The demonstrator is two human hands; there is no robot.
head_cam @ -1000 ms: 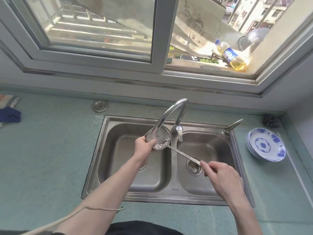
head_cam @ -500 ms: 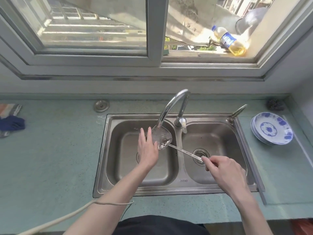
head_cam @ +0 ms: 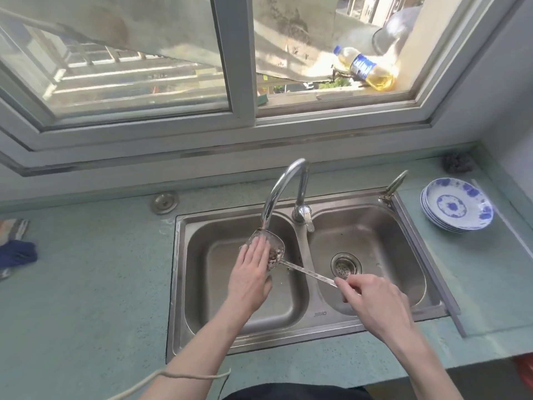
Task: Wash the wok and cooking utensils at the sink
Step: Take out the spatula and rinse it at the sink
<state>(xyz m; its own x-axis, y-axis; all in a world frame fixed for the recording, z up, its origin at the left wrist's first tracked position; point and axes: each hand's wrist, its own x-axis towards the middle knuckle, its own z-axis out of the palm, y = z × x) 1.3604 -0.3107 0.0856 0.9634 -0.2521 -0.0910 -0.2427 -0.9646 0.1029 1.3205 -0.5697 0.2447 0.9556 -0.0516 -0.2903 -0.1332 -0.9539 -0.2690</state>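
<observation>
Left hand [head_cam: 250, 272] now flat on spatula [head_cam: 274, 248] blade, right hand [head_cam: 372, 298] grip — handle end.

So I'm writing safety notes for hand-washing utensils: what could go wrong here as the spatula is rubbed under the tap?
The right hand pinches only the far end of the spatula handle, so the wet metal could twist or slip into the sink. The left hand rubs flat across the blade, whose thin edge might nick a finger. Food residue on the blade could wash down and perhaps clog the left basin's drain, hidden here.
</observation>
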